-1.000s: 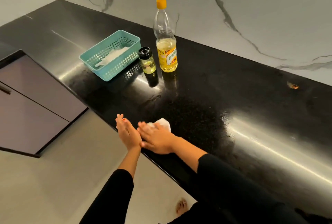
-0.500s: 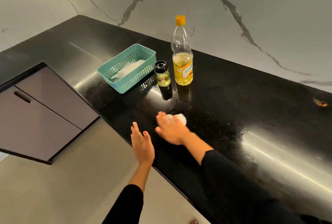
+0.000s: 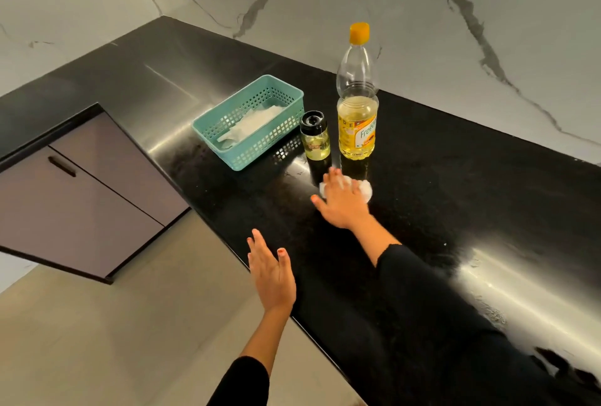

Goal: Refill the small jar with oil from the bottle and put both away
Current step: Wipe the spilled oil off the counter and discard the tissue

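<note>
While right hand (image 3: 341,200) presses flat on a white tissue (image 3: 366,187), bottle and jar stand capped on the black bench (image 3: 455,177).
Left hand (image 3: 271,275) open, fingers straight, empty, over the bench's near edge. Small jar (image 3: 314,140) just beside oil bottle (image 3: 357,103), both upright, next to teal basket (image 3: 227,119); tissue just in front of them.
</note>
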